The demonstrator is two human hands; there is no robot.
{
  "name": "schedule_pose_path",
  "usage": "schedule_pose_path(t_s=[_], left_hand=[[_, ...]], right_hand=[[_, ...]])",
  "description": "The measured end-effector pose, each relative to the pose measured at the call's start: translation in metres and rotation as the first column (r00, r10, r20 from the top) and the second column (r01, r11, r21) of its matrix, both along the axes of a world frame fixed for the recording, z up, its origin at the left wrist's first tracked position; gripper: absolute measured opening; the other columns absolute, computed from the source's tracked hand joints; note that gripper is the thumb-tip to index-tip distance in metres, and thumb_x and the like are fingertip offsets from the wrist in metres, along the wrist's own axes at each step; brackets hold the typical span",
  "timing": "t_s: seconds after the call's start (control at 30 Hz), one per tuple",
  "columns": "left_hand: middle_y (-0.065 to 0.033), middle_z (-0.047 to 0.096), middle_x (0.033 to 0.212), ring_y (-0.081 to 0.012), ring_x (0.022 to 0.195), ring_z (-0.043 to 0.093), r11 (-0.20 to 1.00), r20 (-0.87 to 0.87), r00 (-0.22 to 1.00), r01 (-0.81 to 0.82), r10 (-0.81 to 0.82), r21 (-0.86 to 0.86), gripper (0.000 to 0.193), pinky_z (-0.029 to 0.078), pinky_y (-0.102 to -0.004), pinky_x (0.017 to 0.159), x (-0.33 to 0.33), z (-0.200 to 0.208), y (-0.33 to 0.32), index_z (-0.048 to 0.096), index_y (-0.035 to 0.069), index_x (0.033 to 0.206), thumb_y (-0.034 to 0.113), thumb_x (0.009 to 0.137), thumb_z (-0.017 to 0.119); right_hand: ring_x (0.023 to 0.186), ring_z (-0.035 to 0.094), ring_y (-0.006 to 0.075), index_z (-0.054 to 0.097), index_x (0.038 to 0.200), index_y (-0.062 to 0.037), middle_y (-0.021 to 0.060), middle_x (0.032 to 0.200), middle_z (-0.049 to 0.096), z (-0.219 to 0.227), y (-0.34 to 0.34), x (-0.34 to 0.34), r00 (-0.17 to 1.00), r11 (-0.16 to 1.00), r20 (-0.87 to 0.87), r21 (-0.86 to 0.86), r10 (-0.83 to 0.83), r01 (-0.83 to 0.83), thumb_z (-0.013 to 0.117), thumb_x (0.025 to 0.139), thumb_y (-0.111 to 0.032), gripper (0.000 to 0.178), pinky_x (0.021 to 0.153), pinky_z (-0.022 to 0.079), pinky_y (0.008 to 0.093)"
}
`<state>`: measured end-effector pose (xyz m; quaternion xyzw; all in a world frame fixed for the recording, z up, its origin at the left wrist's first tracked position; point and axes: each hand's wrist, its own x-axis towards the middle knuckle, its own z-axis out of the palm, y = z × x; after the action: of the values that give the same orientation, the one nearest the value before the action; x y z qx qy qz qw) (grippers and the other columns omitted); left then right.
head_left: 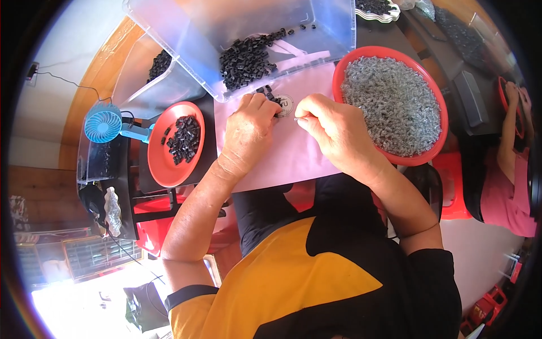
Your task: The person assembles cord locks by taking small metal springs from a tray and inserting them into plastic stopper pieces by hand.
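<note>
Over the pink sheet [293,161], the right hand [341,131] pinches a tiny shiny piece [296,118]; to its left, the left hand [248,133] curls near small black plastic pieces [269,90], its grip impossible to tell. Silvery bits [392,104] fill a red basin [415,160] at right.

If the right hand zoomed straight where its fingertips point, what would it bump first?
Probably the left hand, at its fingertips: the right hand points left toward them. Small black pieces lie very near, so one might come first; depth is unclear.
</note>
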<state>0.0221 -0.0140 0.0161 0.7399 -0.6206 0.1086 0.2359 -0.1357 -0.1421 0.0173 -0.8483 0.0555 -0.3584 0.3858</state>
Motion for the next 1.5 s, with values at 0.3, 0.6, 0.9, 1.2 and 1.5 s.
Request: schedule_pose_path(t_s=[0.3,0.6,0.9,1.2,1.5], left_hand=[[-0.0094,0.059,0.091,-0.0306,0.092,0.059,0.998,0.067,0.996,-0.062,0.061,0.010,0.024,0.053,-0.0407,0.071,-0.003,-0.007,0.006,0.065,0.005,0.091,0.002,0.069,0.073],[-0.0051,0.067,0.083,-0.0126,0.065,0.059,0.978,-0.933,0.358,-0.206,0.037,-0.040,0.016,0.047,-0.0255,0.061,-0.054,0.015,0.029,0.068,-0.001,0.099,0.000,0.084,0.071],[-0.0066,0.067,0.080,-0.0101,0.060,0.055,0.961,-0.993,-0.036,-0.258,-0.110,-0.097,0.018,0.044,-0.0238,0.055,-0.058,0.013,0.042,0.068,-0.005,0.099,-0.002,0.081,0.070],[-0.0045,0.064,0.077,-0.0090,0.057,0.053,0.985,-0.995,0.084,-0.159,-0.050,-0.063,0.017,0.043,-0.0232,0.052,-0.056,0.014,0.050,0.070,-0.005,0.098,0.000,0.082,0.070],[-0.0035,0.063,0.074,-0.0077,0.057,0.054,0.994,-0.988,0.145,-0.105,0.054,0.038,0.019,0.044,-0.0225,0.050,-0.050,0.022,0.052,0.071,-0.004,0.097,0.004,0.080,0.071]], right_hand=[[0.065,0.063,0.0332,0.056,0.088,-0.0065,0.0119,0.079,0.063,-0.002,0.005,0.001,0.999,1.000,-0.034,-0.001,-0.004,0.004,0.061,0.089,-0.008,0.005,0.057,0.046,0.0429],[0.068,0.063,0.0306,0.058,0.093,-0.0048,0.0103,0.081,0.062,0.000,0.007,0.004,0.998,0.963,0.019,-0.266,0.055,-0.048,0.064,0.082,0.003,0.015,0.058,0.048,0.0386],[0.070,0.063,0.0280,0.057,0.093,-0.0067,0.0075,0.078,0.059,0.015,0.011,-0.001,0.993,0.882,0.032,-0.462,0.113,-0.086,0.063,0.079,-0.007,0.015,0.060,0.049,0.0409],[0.079,0.062,0.0273,0.060,0.094,-0.0084,0.0062,0.086,0.058,0.029,0.013,-0.006,0.987,0.735,-0.083,-0.660,0.134,-0.155,0.062,0.080,-0.013,0.015,0.069,0.050,0.0390],[0.079,0.061,0.0270,0.060,0.091,-0.0068,0.0080,0.091,0.058,0.032,0.009,-0.002,0.977,0.713,-0.107,-0.669,0.187,-0.210,0.060,0.080,-0.012,0.013,0.070,0.050,0.0391]])
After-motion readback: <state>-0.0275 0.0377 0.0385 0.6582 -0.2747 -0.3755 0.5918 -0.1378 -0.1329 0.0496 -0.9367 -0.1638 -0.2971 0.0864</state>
